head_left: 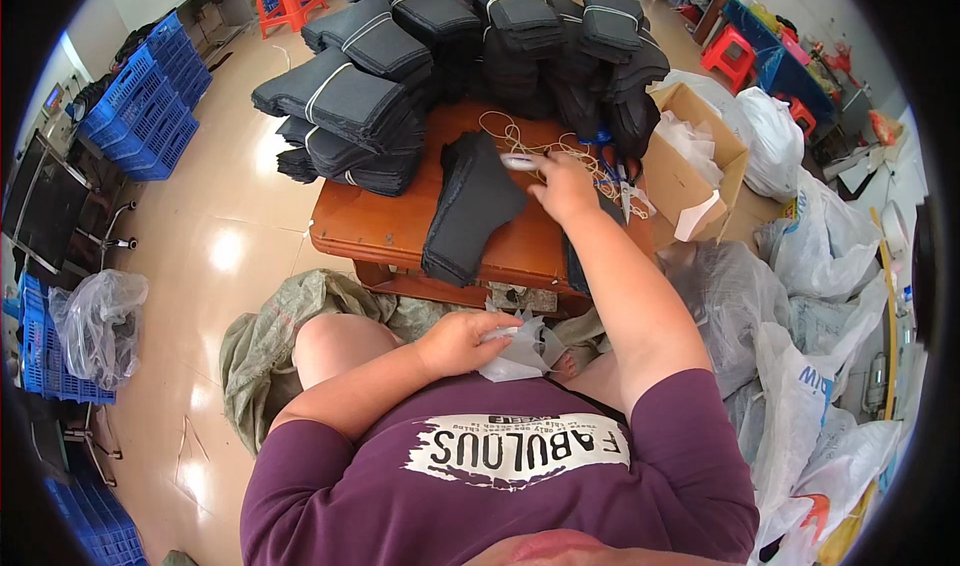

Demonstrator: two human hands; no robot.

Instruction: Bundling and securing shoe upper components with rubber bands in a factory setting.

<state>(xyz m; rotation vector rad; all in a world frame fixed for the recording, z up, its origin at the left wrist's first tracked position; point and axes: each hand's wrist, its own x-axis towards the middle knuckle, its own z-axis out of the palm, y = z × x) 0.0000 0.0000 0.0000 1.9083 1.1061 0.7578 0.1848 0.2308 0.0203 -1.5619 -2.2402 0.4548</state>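
My right hand (566, 190) reaches over the brown wooden table (370, 228), its fingers closed on a small white, rounded object (519, 162) whose kind I cannot make out. Just left of it lies a loose stack of dark, shaped fabric pieces (466, 211), with no string visible around it. Down at my lap, my left hand (458, 344) is closed on thin, whitish translucent sheets (522, 351). Pale strings (575, 151) lie tangled beyond my right hand, and scissors (626, 198) are to its right. My right forearm partly hides another dark piece.
Tied bundles of dark fabric (335, 96) are piled along the table's far side. An open cardboard box (722, 151) with translucent sheets stands at right, near filled plastic bags (830, 241). Blue crates (140, 116) and red stools (290, 1) stand farther off. A greenish sack (262, 351) lies beside my leg.
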